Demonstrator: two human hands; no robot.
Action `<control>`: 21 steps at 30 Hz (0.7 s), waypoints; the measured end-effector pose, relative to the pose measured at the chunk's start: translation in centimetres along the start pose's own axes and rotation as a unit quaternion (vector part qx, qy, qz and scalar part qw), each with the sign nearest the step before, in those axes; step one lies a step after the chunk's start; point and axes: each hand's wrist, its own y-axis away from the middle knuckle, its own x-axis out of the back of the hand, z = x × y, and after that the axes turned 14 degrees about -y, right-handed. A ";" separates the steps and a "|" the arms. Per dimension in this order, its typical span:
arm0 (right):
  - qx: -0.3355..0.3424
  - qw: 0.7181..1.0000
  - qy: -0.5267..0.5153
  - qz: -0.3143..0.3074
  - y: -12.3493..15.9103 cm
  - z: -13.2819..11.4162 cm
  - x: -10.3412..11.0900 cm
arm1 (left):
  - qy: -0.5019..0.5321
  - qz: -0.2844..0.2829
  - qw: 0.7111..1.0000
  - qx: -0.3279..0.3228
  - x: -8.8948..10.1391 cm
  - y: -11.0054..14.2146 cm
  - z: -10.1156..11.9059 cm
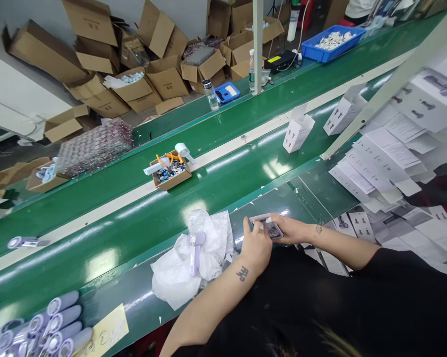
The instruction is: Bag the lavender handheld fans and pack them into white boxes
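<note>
A small white carton (273, 229) with a dark printed picture is held between my two hands, close to my body at the bench edge. My left hand (256, 242) grips its near left side, fingers bent over the top. On the far right side, my right hand (286, 229) is closed round the carton, its fingers partly hidden. Left of the hands, a lilac handheld fan (194, 255) lies on crumpled translucent bubble bags (176, 277).
Several lilac fans (65, 317) are piled at lower left beside a yellow note (109, 329). Across the green conveyor belt (223, 173) stand a small parts box (173, 181) and two white cartons (297, 131). Flattened printed cartons (379, 158) are stacked right, near a white post (368, 111).
</note>
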 end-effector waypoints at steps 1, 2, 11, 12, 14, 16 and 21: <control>-0.005 1.000 0.003 0.001 0.0 0.0 0.0 | 0.003 -0.005 1.000 -0.005 0.0 -0.2 0.1; -0.005 1.000 0.006 -0.001 0.1 0.0 -0.1 | 0.007 -0.012 1.000 -0.010 0.0 -0.4 0.1; -0.076 0.996 0.041 0.022 -2.3 -0.8 3.1 | 0.010 0.112 0.994 0.008 0.2 1.3 -2.5; -0.084 0.995 0.041 0.032 -3.2 -0.6 4.7 | 0.014 0.145 0.989 0.019 0.5 1.8 -3.1; -0.093 0.992 0.053 0.073 -5.5 0.3 8.5 | 0.046 0.194 0.978 0.067 0.7 2.9 -4.3; -0.099 0.984 0.081 0.123 -8.2 1.8 12.7 | 0.120 0.204 0.965 0.115 -0.2 4.2 -5.4; -0.156 0.962 0.102 0.200 -13.9 6.8 21.5 | 0.278 0.079 0.942 0.170 -6.4 10.0 -5.8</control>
